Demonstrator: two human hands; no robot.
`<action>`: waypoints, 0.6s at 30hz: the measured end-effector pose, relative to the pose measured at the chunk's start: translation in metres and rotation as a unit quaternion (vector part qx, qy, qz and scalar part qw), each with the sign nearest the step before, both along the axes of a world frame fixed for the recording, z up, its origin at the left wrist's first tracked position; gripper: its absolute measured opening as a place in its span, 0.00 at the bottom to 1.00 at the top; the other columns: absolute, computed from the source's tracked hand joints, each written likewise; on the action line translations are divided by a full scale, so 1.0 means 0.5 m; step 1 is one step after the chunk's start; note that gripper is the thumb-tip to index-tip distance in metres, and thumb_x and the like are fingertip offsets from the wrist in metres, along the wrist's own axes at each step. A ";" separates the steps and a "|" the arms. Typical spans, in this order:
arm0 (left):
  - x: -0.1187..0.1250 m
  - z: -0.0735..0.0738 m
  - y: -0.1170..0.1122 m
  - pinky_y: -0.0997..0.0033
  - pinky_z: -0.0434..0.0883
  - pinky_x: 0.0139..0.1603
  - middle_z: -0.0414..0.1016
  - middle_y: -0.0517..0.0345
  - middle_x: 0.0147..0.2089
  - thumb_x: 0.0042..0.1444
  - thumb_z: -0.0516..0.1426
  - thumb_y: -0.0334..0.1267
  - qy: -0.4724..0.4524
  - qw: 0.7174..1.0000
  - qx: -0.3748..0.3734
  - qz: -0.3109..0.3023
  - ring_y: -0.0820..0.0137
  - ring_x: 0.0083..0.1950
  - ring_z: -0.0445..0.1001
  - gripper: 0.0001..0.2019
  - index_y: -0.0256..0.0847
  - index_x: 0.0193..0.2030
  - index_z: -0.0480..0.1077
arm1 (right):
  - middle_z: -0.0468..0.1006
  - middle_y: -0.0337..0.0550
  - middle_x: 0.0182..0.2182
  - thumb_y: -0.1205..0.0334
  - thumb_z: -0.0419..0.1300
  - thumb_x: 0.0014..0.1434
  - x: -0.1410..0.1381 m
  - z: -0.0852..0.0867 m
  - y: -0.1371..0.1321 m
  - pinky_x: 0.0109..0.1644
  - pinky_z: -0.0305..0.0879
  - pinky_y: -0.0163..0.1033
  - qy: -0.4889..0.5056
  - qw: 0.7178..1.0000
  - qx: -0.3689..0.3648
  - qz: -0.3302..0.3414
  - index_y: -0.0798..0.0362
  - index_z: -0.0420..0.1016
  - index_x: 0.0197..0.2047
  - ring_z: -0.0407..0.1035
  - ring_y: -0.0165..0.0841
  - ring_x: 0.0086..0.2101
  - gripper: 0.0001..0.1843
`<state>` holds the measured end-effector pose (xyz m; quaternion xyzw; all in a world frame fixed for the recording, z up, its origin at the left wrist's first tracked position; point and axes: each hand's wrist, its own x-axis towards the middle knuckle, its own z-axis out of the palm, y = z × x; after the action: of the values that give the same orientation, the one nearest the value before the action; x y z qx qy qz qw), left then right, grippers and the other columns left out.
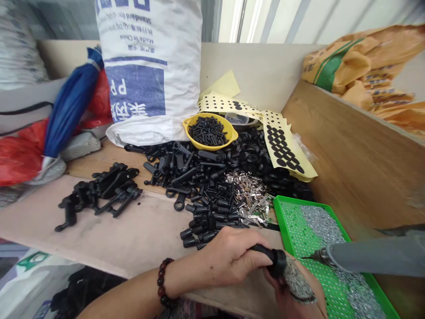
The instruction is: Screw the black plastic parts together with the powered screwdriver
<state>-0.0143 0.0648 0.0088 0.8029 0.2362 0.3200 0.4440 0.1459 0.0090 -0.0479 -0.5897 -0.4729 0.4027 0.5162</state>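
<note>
My left hand [232, 259], with a bead bracelet on the wrist, is closed around a black plastic handle part [270, 259] at the near edge of the bench. My right hand [295, 294] sits just below it, partly hidden, fingers curled with a grey rough-looking pad against the part's round end. A grey power screwdriver [375, 256] reaches in from the right, its tip close to the part, over a green perforated tray [282, 217] of small silver screws. What holds the screwdriver is out of sight.
A heap of black plastic handles and caps [206, 177] covers the bench middle, with silver metal clips [249, 197], a yellow bowl of black screws [210, 130], yellow sheets of black dots [282, 146], a white sack [149, 66] and a wooden side wall [358, 164].
</note>
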 end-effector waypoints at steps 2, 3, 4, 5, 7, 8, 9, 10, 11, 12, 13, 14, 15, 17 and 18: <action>-0.004 -0.004 0.002 0.73 0.70 0.40 0.74 0.52 0.34 0.66 0.46 0.40 0.013 0.998 0.051 -0.018 0.69 0.36 0.73 0.16 0.34 0.38 0.71 | 0.60 0.35 0.11 0.42 0.65 0.43 -0.019 0.004 -0.002 0.14 0.53 0.34 0.058 0.998 -0.009 -0.006 0.49 0.59 0.14 0.53 0.28 0.14 0.25; -0.005 -0.006 0.004 0.72 0.70 0.41 0.74 0.52 0.33 0.67 0.45 0.41 0.023 0.998 0.059 -0.018 0.68 0.36 0.73 0.17 0.34 0.38 0.71 | 0.58 0.34 0.11 0.38 0.63 0.44 -0.026 0.009 -0.003 0.14 0.54 0.34 0.087 0.996 -0.015 -0.003 0.49 0.55 0.14 0.52 0.28 0.13 0.28; -0.005 -0.008 0.005 0.73 0.70 0.40 0.74 0.53 0.32 0.66 0.45 0.41 0.030 0.998 0.056 -0.013 0.68 0.36 0.73 0.17 0.35 0.37 0.71 | 0.57 0.34 0.10 0.35 0.60 0.45 -0.031 0.014 -0.003 0.14 0.54 0.34 0.117 0.993 -0.025 0.001 0.49 0.53 0.14 0.52 0.28 0.13 0.30; -0.004 -0.009 0.007 0.74 0.70 0.39 0.74 0.54 0.31 0.66 0.46 0.40 0.037 0.999 0.040 -0.006 0.69 0.35 0.74 0.16 0.35 0.37 0.71 | 0.56 0.34 0.10 0.34 0.59 0.46 -0.035 0.019 -0.003 0.15 0.55 0.34 0.153 0.987 -0.041 0.004 0.49 0.51 0.14 0.53 0.28 0.13 0.30; 0.000 -0.012 0.011 0.76 0.69 0.37 0.74 0.58 0.28 0.64 0.49 0.39 0.046 0.999 -0.014 0.013 0.71 0.32 0.74 0.12 0.36 0.36 0.71 | 0.57 0.34 0.09 0.36 0.62 0.43 -0.037 0.031 -0.002 0.18 0.58 0.34 0.225 0.971 -0.082 0.006 0.50 0.53 0.15 0.57 0.29 0.14 0.30; 0.002 -0.012 0.013 0.77 0.68 0.36 0.74 0.59 0.27 0.64 0.51 0.38 0.047 0.998 -0.041 0.023 0.72 0.31 0.74 0.11 0.36 0.36 0.71 | 0.59 0.35 0.10 0.39 0.66 0.40 -0.036 0.036 0.000 0.20 0.60 0.34 0.252 0.962 -0.102 0.005 0.50 0.55 0.14 0.59 0.30 0.15 0.29; 0.003 -0.012 0.015 0.78 0.67 0.35 0.74 0.60 0.27 0.63 0.51 0.37 0.047 0.996 -0.067 0.028 0.72 0.31 0.74 0.10 0.36 0.35 0.71 | 0.61 0.35 0.10 0.41 0.68 0.37 -0.034 0.040 0.002 0.21 0.61 0.35 0.272 0.955 -0.118 0.006 0.51 0.57 0.14 0.60 0.30 0.16 0.29; 0.005 -0.011 0.016 0.78 0.67 0.34 0.73 0.61 0.26 0.62 0.52 0.36 0.047 0.994 -0.088 0.031 0.73 0.30 0.73 0.09 0.36 0.35 0.71 | 0.63 0.36 0.11 0.42 0.70 0.36 -0.031 0.042 0.003 0.23 0.63 0.36 0.281 0.951 -0.127 0.011 0.52 0.58 0.14 0.62 0.31 0.17 0.28; 0.006 -0.010 0.018 0.79 0.67 0.34 0.73 0.61 0.25 0.62 0.52 0.36 0.047 0.993 -0.105 0.034 0.73 0.30 0.73 0.09 0.36 0.35 0.71 | 0.64 0.37 0.12 0.41 0.70 0.37 -0.028 0.044 0.005 0.24 0.64 0.36 0.278 0.951 -0.130 0.025 0.52 0.60 0.14 0.62 0.31 0.18 0.27; 0.006 -0.009 0.019 0.79 0.66 0.34 0.73 0.61 0.25 0.62 0.52 0.36 0.048 0.992 -0.114 0.037 0.73 0.29 0.73 0.09 0.36 0.35 0.72 | 0.65 0.37 0.13 0.40 0.68 0.39 -0.026 0.044 0.006 0.26 0.65 0.37 0.273 0.952 -0.131 0.042 0.53 0.64 0.15 0.63 0.31 0.19 0.26; 0.006 -0.007 0.020 0.79 0.66 0.34 0.73 0.61 0.25 0.62 0.52 0.37 0.050 0.991 -0.118 0.039 0.74 0.29 0.73 0.10 0.36 0.35 0.72 | 0.65 0.38 0.13 0.40 0.67 0.42 -0.024 0.042 0.006 0.27 0.66 0.38 0.266 0.953 -0.132 0.060 0.53 0.68 0.18 0.63 0.32 0.19 0.25; 0.006 -0.006 0.021 0.79 0.65 0.33 0.73 0.61 0.26 0.62 0.52 0.37 0.053 0.991 -0.118 0.043 0.74 0.30 0.72 0.10 0.36 0.35 0.72 | 0.65 0.37 0.14 0.39 0.66 0.44 -0.021 0.039 0.005 0.28 0.66 0.39 0.255 0.955 -0.130 0.073 0.53 0.72 0.22 0.62 0.31 0.19 0.24; 0.006 -0.004 0.022 0.79 0.65 0.33 0.73 0.61 0.26 0.61 0.53 0.38 0.056 0.990 -0.117 0.047 0.74 0.30 0.71 0.10 0.36 0.35 0.73 | 0.64 0.36 0.13 0.38 0.64 0.45 -0.018 0.035 0.004 0.29 0.67 0.39 0.233 0.961 -0.124 0.079 0.53 0.75 0.26 0.61 0.31 0.19 0.24; 0.004 -0.002 0.023 0.79 0.63 0.31 0.72 0.62 0.26 0.60 0.54 0.39 0.062 0.988 -0.127 0.056 0.75 0.29 0.69 0.10 0.36 0.34 0.73 | 0.65 0.36 0.13 0.38 0.63 0.48 -0.010 0.026 0.001 0.27 0.66 0.38 0.172 0.975 -0.113 0.079 0.53 0.76 0.28 0.62 0.32 0.18 0.24; 0.003 -0.002 0.023 0.80 0.62 0.30 0.71 0.63 0.25 0.60 0.54 0.39 0.062 0.986 -0.143 0.055 0.75 0.28 0.68 0.10 0.36 0.34 0.73 | 0.66 0.37 0.14 0.39 0.62 0.50 -0.003 0.023 -0.001 0.27 0.66 0.37 0.139 0.981 -0.106 0.083 0.52 0.76 0.27 0.63 0.33 0.19 0.22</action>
<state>-0.0126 0.0765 0.0077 0.7348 0.3506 0.2569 0.5207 0.1443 0.0088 -0.0364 -0.5381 -0.3984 0.5702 0.4760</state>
